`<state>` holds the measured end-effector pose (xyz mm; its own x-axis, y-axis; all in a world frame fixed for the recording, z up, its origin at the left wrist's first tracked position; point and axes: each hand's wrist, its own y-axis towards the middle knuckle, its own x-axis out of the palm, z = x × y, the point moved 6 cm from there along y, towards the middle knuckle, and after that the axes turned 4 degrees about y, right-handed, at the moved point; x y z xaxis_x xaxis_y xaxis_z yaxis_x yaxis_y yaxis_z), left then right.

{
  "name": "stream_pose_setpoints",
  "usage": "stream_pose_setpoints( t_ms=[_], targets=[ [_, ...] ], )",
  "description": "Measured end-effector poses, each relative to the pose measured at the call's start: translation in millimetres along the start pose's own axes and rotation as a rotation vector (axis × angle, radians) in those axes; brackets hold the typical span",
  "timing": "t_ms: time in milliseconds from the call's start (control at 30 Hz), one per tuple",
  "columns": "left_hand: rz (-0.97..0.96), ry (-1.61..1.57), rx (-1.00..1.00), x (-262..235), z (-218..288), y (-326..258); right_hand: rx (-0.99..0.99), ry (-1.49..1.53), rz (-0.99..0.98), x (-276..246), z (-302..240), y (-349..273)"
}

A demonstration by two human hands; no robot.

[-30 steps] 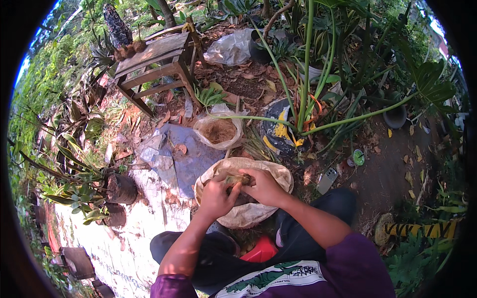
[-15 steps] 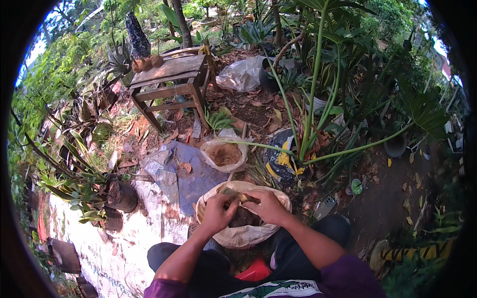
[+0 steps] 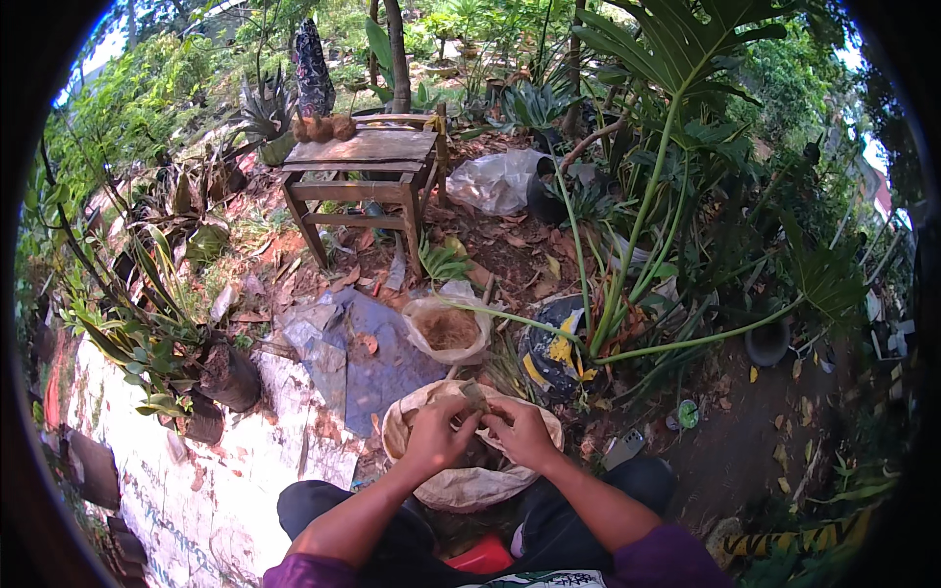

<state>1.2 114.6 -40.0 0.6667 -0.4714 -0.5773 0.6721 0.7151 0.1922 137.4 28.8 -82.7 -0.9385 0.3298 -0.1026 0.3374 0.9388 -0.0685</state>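
- Brown fibrous husk clump (image 3: 477, 396) is pinched between both hands over the open pale sack (image 3: 470, 485), at its far rim.
- Left hand (image 3: 438, 436) and right hand (image 3: 520, 434), touching a second ago, still grip it; only the view has risen, so the pulling-apart seems unfinished.
- Beyond, a smaller husk-filled bag (image 3: 449, 328) on blue sheeting (image 3: 377, 358).

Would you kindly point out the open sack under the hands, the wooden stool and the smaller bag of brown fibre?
open sack (image 3: 461, 487), head view, on its pale front rim.
wooden stool (image 3: 365, 147), head view, on its plank top.
smaller bag (image 3: 449, 329), head view, on the brown fibre inside.
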Motion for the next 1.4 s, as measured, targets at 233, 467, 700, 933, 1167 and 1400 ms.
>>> stream_pose_setpoints(
  t_ms=[233, 467, 700, 933, 1167, 1400],
  targets=[
    [-0.003, -0.109, -0.121, -0.8, -13.4, 0.5, -0.097, -0.24, -0.081, 8.8, -3.4, -3.1],
    [-0.18, -0.348, -0.333, 21.2, -34.3, -7.9, -0.353, -0.566, -0.029, 7.0, -18.9, -11.9],
    [-0.212, -0.412, -0.377, 28.9, -35.4, -8.8, -0.324, -0.577, -0.049, 9.8, -13.3, -13.0],
    [-0.127, -0.403, -0.383, 18.5, -34.1, -5.2, -0.265, -0.468, -0.055, 4.5, -21.9, -4.3],
    [-0.178, -0.468, -0.372, -2.8, -21.6, 5.7, -0.102, -0.147, -0.194, 8.1, -12.5, 0.1],
    [-0.198, -0.457, -0.394, 0.8, -24.0, 6.8, -0.063, -0.199, -0.123, 4.2, -16.8, -7.1]
  ],
)
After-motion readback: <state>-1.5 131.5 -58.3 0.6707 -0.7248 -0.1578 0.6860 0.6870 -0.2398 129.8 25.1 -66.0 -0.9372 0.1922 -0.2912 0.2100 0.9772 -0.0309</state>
